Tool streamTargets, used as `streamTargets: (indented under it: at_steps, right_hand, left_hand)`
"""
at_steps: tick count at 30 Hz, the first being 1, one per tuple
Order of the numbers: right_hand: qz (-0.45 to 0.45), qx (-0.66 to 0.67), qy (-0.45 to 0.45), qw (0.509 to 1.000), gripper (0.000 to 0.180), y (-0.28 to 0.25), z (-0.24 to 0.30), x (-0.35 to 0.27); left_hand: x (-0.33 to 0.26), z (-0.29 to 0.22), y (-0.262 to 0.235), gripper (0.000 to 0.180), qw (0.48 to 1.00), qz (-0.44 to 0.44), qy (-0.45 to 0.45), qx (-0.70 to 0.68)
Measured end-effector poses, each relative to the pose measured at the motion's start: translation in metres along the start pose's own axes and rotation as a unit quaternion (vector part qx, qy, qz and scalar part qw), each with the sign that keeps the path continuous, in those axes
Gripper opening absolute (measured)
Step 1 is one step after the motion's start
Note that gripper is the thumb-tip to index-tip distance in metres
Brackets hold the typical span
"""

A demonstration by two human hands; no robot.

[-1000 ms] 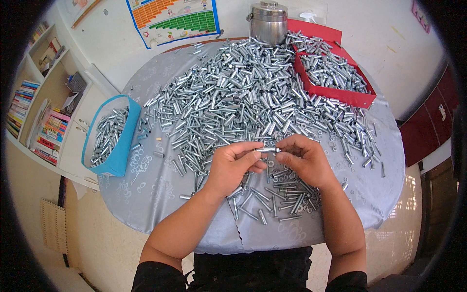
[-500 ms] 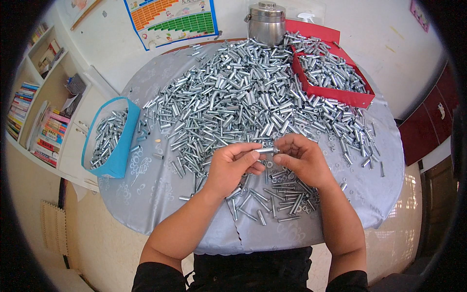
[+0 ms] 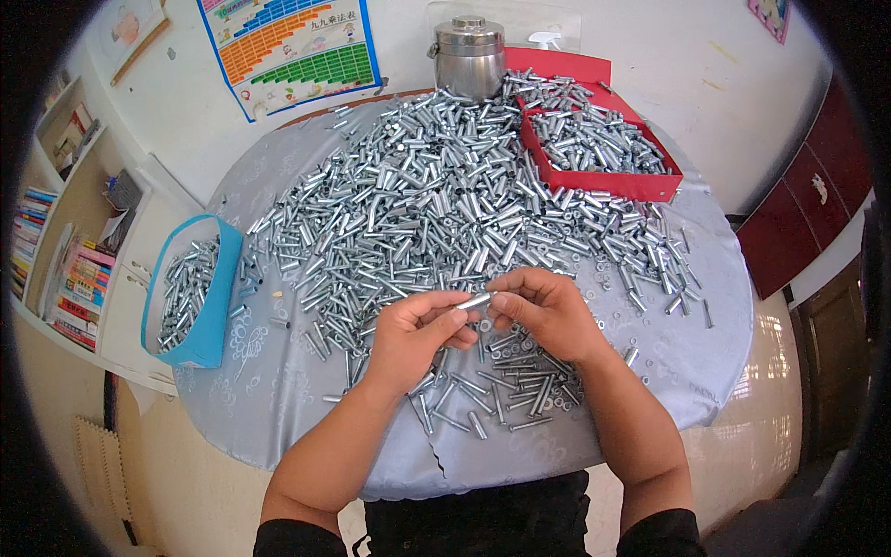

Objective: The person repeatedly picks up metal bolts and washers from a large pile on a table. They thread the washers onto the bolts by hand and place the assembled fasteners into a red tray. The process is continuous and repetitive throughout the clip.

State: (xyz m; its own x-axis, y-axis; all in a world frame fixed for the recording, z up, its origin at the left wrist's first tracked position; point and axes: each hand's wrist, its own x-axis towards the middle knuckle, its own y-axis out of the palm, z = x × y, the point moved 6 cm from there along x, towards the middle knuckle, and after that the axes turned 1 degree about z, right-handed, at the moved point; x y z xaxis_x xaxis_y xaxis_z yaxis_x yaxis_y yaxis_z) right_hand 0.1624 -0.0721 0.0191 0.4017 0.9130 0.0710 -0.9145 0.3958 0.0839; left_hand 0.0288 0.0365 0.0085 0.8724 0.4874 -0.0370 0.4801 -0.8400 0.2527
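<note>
Between my two hands, above the near side of the pile, is a shiny metal sleeve anchor point(image 3: 474, 302), held nearly level. My left hand point(image 3: 410, 336) pinches its left end between thumb and fingers. At the other end, the thumb and forefinger of my right hand point(image 3: 552, 316) close around the tip, hiding what sits there. Below the hands lie loose long bolts point(image 3: 529, 388) with nuts and washers among them. Just beyond spreads a big heap of metal sleeves and bolts point(image 3: 418, 209).
On the left stands a blue box point(image 3: 206, 345) holding many metal pieces. A red box point(image 3: 620, 188), also filled, sits at the back right beside a steel pot point(image 3: 470, 65). The round table point(image 3: 269, 422) wears a grey cloth with a tear at its near edge.
The whole view has shifted, so the table things appear further left. My right fingers have closed in on the right end of the sleeve anchor; earlier they were spread around it.
</note>
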Motion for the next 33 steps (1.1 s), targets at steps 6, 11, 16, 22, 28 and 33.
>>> streamTargets:
  at_steps: [6,11,16,22,28,33]
  right_hand:
    - [0.043,-0.092,0.142,0.985,0.019,-0.018,0.004,-0.008]
    - [-0.226,0.156,-0.058,0.96,0.032,-0.069,0.02,-0.002]
    - [-0.209,0.139,-0.116,0.961,0.038,-0.063,0.031,-0.001]
    - [-0.29,0.075,-0.073,0.951,0.025,-0.079,0.019,-0.006]
    - [-0.273,0.031,-0.054,0.96,0.024,-0.073,0.016,-0.005]
    - [-0.247,-0.011,-0.044,0.968,0.024,-0.066,0.017,-0.004]
  left_hand:
    - [-0.002,-0.004,-0.013,0.028,0.992,-0.096,0.066,0.041]
    - [-0.001,-0.014,-0.015,0.027,0.987,-0.118,0.106,0.021]
    - [-0.004,-0.016,-0.019,0.026,0.984,-0.132,0.119,0.026]
    - [-0.005,-0.02,-0.026,0.022,0.976,-0.175,0.125,0.031]
    - [-0.004,-0.02,-0.033,0.017,0.969,-0.199,0.144,0.033]
    - [-0.003,-0.026,-0.022,0.018,0.937,-0.132,0.189,0.262]
